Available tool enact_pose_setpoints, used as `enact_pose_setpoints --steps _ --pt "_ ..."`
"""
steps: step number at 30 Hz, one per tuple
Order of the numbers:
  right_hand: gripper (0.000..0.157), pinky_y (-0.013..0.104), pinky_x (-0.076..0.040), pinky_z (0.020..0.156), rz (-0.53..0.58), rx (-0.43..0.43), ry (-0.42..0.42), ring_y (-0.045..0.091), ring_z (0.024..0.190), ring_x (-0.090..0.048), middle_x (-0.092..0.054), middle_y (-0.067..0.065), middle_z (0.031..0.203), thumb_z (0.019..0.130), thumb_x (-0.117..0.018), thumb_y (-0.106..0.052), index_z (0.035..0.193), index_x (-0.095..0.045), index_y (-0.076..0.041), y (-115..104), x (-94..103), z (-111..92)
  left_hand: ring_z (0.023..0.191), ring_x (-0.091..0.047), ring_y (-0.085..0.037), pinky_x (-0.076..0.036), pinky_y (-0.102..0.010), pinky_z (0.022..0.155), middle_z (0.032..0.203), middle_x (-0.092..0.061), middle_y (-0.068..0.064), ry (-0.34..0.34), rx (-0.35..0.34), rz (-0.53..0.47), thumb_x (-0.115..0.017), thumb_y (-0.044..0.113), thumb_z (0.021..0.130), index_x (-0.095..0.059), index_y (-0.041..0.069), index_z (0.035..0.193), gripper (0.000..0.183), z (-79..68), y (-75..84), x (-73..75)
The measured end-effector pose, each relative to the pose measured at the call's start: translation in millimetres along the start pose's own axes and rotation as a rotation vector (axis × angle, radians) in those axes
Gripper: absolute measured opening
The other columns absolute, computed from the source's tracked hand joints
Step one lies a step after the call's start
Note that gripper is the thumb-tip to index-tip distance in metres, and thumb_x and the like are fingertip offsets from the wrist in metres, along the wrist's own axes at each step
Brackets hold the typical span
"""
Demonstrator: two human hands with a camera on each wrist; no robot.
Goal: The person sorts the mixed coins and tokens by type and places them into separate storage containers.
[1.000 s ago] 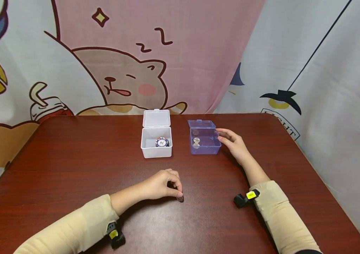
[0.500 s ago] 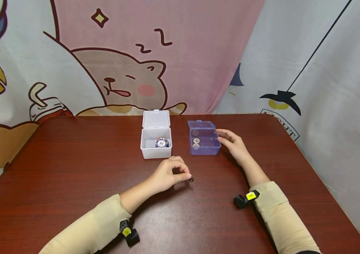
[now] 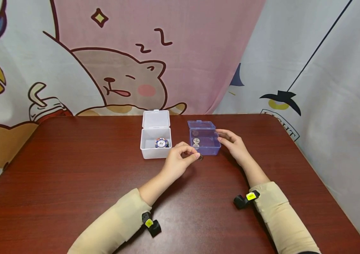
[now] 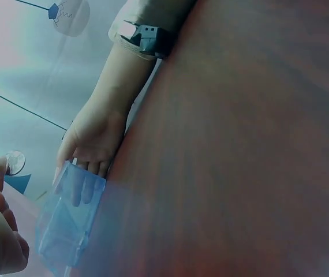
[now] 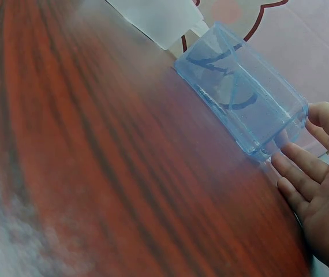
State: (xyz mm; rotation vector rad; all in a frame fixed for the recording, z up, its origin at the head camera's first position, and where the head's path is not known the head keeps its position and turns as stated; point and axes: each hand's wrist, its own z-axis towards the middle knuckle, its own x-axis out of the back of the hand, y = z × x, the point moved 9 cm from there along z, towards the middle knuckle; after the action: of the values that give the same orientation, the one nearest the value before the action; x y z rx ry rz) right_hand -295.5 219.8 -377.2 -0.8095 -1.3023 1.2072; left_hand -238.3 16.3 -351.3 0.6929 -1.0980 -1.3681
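My left hand [image 3: 177, 161] pinches a coin [image 3: 200, 157] between thumb and fingertips, just above the table in front of the clear blue plastic box [image 3: 209, 151]. In the left wrist view the coin [image 4: 15, 163] stands out beyond the thumb. The box's lid is raised at the back. A silver coin [image 3: 196, 140] lies inside at the left, with similar round shapes that may be reflections. My right hand [image 3: 234, 146] touches the box's right side, thumb near the rim, its fingers fairly straight along the wall in the right wrist view.
Left of the blue box stands a white box [image 3: 156, 153], lid up, with a poker chip marked 10 [image 3: 162, 143] in it. Both boxes stand on the brown wooden table [image 3: 72, 176]. A printed cloth [image 3: 205, 53] hangs behind the table.
Holding the coin, my left hand has risen from the table's middle and travelled away and to the right, up to the blue box's front. My right hand stays at the box.
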Motion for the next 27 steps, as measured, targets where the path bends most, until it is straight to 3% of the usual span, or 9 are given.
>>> enact_pose_setpoints --steps 8,18,27 --pt "0.038 0.019 -0.039 0.089 -0.007 -0.006 0.010 0.036 0.125 -0.043 -0.050 0.028 0.132 0.096 -0.054 -0.004 0.132 -0.049 0.009 1 0.9 1 0.079 -0.053 -0.019 -0.046 -0.034 0.073 0.078 -0.058 -0.001 0.128 -0.012 0.053 -0.076 0.008 0.081 -0.072 0.003 0.081 0.006 17.9 0.5 -5.2" --pt "0.038 0.017 -0.040 0.087 0.006 0.007 0.010 0.039 0.124 -0.043 -0.050 0.030 0.132 0.096 -0.055 -0.003 0.131 -0.049 0.011 -1 0.4 1 0.079 -0.055 -0.029 -0.039 -0.024 0.067 0.075 -0.056 -0.001 0.264 0.039 0.032 -0.076 0.009 0.081 -0.073 0.001 0.081 0.008 38.5 -18.6 -4.3" --pt "0.038 0.016 -0.041 0.087 -0.006 0.013 0.017 0.034 0.122 -0.045 -0.050 0.028 0.132 0.096 -0.055 -0.005 0.131 -0.050 0.010 0 1.1 1 0.079 -0.054 -0.019 -0.040 -0.025 0.069 0.078 -0.059 -0.002 0.291 0.066 0.073 -0.079 0.010 0.079 -0.075 0.004 0.080 0.007 46.8 -30.8 -7.4"
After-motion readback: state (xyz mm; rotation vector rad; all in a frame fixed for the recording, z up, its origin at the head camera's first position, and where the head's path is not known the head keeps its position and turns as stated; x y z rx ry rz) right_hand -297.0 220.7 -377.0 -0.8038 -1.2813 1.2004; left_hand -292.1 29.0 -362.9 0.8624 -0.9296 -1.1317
